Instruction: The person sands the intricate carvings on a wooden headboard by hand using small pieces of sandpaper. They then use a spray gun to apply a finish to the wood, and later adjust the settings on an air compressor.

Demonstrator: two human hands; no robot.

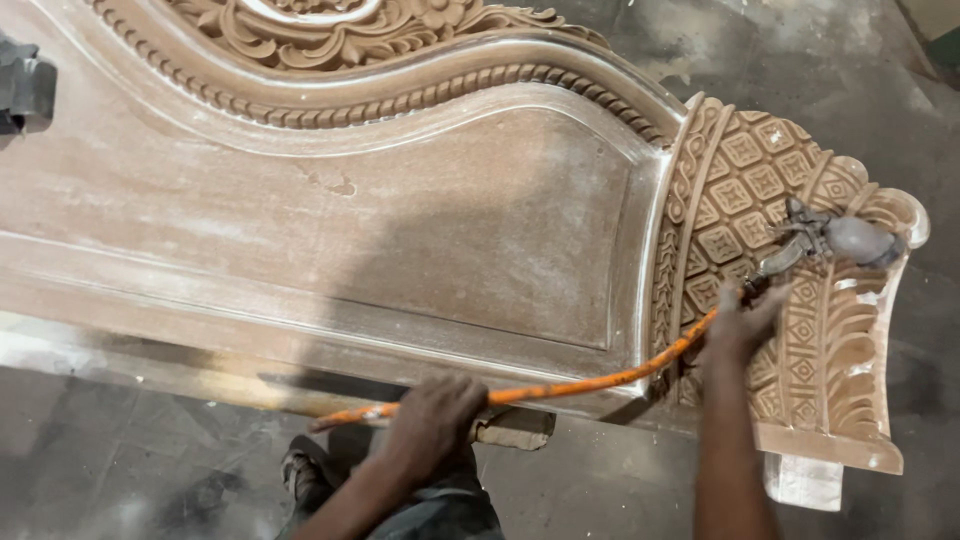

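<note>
1. Hose (560,385), orange, runs across the lower edge of the carved wooden panel (400,230), from near the person's knee up to the spray gun (825,240) on the right.
2. Left hand (430,420) closed around the hose near its lower end, fingers wrapped over it, just above the person's dark trousers (450,510).
3. Right hand (742,320) grips the spray gun's handle, where the hose joins; fingers partly curled, exact hold blurred.
4. Spray gun lies over the lattice-carved end section (760,190), grey cup pointing right.
5. Panel's flat middle is dusty and pale; rope-pattern border (420,100) and leaf carving (330,30) farther up.
6. Grey concrete floor (780,50) beyond.
</note>
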